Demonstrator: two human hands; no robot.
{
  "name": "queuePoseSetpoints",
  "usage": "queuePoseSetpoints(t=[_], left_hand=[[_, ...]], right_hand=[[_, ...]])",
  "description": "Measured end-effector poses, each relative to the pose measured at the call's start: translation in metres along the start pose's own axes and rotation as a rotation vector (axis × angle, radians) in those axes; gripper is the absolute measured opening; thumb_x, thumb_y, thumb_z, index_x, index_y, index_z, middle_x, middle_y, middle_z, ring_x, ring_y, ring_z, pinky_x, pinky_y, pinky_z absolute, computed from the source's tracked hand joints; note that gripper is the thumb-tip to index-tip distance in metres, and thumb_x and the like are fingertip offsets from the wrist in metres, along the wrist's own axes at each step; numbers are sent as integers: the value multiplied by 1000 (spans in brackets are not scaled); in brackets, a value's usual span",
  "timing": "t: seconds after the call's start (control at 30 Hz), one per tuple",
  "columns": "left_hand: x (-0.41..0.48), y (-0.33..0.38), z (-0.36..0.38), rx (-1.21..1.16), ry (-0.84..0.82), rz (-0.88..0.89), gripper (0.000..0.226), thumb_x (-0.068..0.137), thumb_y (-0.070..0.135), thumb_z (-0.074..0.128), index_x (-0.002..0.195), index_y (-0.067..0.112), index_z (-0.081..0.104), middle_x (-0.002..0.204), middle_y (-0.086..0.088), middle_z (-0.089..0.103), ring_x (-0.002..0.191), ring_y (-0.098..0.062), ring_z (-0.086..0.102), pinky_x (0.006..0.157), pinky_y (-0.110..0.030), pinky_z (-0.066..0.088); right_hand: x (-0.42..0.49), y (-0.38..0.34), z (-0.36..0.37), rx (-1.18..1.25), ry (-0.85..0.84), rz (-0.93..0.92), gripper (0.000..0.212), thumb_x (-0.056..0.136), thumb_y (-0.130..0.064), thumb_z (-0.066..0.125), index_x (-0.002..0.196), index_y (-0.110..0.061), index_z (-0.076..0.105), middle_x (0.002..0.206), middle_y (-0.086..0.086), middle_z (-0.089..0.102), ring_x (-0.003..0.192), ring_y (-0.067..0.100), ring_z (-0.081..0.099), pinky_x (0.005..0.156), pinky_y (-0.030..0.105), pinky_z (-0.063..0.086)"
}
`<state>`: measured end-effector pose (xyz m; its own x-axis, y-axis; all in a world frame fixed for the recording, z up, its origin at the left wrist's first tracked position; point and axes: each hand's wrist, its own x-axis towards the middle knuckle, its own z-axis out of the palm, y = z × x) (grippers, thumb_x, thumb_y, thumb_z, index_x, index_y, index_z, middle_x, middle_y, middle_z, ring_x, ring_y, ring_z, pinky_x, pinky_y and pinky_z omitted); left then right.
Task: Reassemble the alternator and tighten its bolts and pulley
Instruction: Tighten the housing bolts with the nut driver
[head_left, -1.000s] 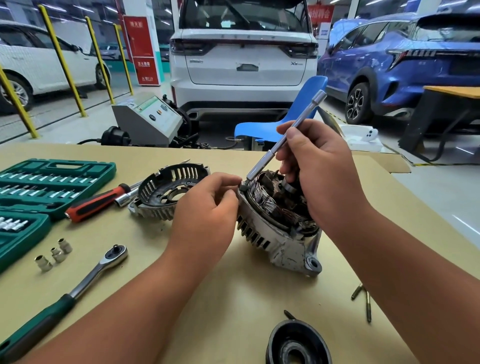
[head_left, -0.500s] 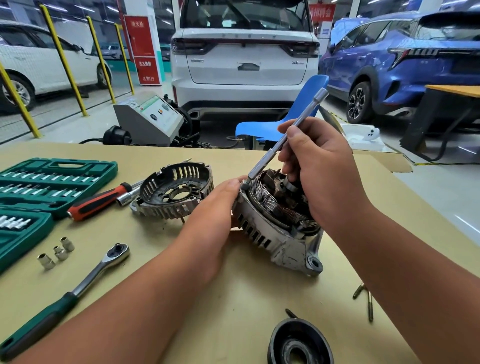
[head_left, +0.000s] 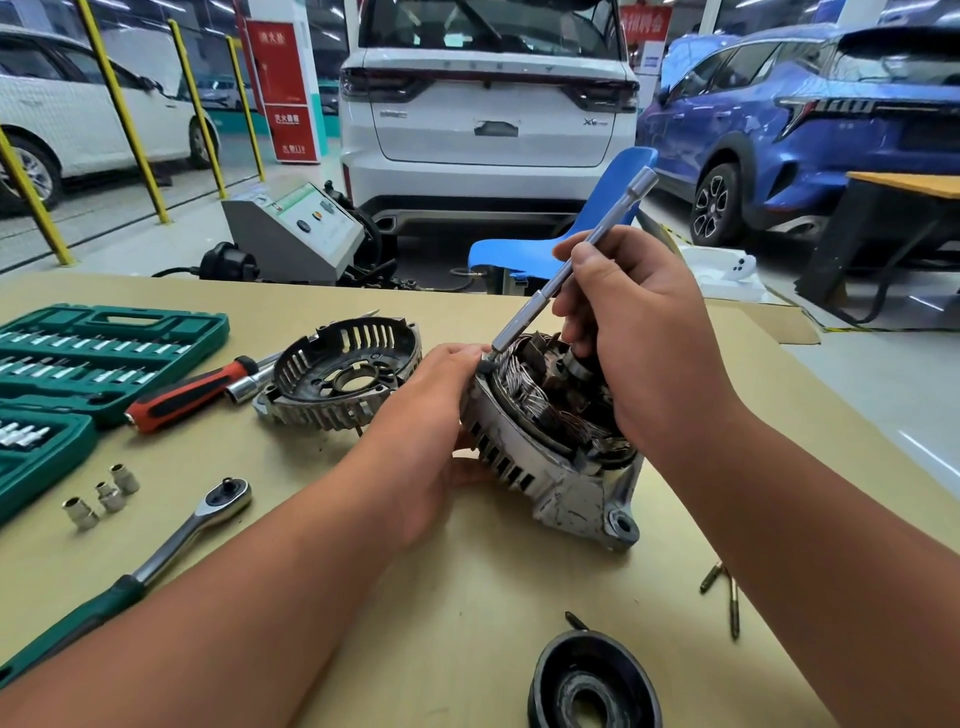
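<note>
The open alternator body (head_left: 540, 467), silver with copper windings showing, lies tilted on the tan table (head_left: 467, 597). My left hand (head_left: 431, 415) grips its left side, fingers under the housing and thumb at the upper rim. My right hand (head_left: 634, 332) holds a long silver extension bar (head_left: 571, 265) whose lower tip sits at the housing's upper left rim. The slotted end cover (head_left: 343, 379) lies apart to the left. The black pulley (head_left: 595, 686) rests at the front edge. Loose bolts (head_left: 724, 592) lie at the right.
A green socket case (head_left: 78, 358) stands open at the left, with a red-handled driver (head_left: 192, 389), a ratchet (head_left: 156, 561) and three loose sockets (head_left: 101, 496) near it. Beyond the table are a grey machine (head_left: 296, 234), a blue chair (head_left: 540, 244) and parked cars.
My left hand has slid from pinching at the bar's tip down around the housing's left side. The extension bar and my right hand have stayed almost still.
</note>
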<state>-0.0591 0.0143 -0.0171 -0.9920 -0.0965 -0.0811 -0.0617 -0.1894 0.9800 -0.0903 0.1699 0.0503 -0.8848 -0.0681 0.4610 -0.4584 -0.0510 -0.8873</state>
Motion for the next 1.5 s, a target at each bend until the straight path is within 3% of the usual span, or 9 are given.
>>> queuePoseSetpoints(t=[0.17,0.3,0.5,0.83,1.1,1.27,1.5], left_hand=[[-6,6,-1,-5,-39,-14,24,89,51,51,91,36,69,100,-7,59,84,-30,59,66,-51,57],[-8,3,-1,-9,-43,-18,26,103,45,47,101,37,72,90,2,67,85,-28,63,63,-46,59],[-9,3,1,-20,-31,-7,28,105,47,47,105,37,73,80,7,71,81,-27,69,64,-42,59],[-28,6,4,-130,-41,-17,23,108,32,56,92,31,72,92,1,72,71,-21,72,62,-45,60],[-28,4,7,-67,-6,77,23,110,32,53,99,28,73,104,-6,72,88,-26,68,63,-45,61],[-24,2,4,-11,9,117,24,110,32,53,99,29,74,93,-2,72,77,-22,67,60,-41,59],[-21,0,0,-16,-46,111,23,110,31,53,105,26,74,95,-4,73,77,-21,67,67,-49,58]], right_hand=[[-4,-1,2,-16,-9,-22,17,104,-25,54,99,-22,70,70,-2,65,57,11,55,50,27,43],[-3,0,2,-11,-14,-27,17,104,-25,53,99,-23,70,70,-3,65,57,11,55,49,25,42],[0,2,-1,-22,-7,-28,17,106,-28,56,96,-19,67,70,-2,65,57,12,54,50,28,42],[2,1,-10,4,-79,-9,17,101,-29,59,94,-16,67,67,0,64,54,15,49,46,25,39],[7,0,-15,15,-128,25,19,96,-33,60,93,-14,65,70,3,65,59,20,56,50,31,44],[9,-1,-18,66,-172,50,15,97,-31,62,86,-21,63,68,5,64,55,20,56,47,29,44],[9,-8,-21,76,-237,48,14,98,-30,62,88,-20,63,68,8,63,52,22,55,45,30,44]])
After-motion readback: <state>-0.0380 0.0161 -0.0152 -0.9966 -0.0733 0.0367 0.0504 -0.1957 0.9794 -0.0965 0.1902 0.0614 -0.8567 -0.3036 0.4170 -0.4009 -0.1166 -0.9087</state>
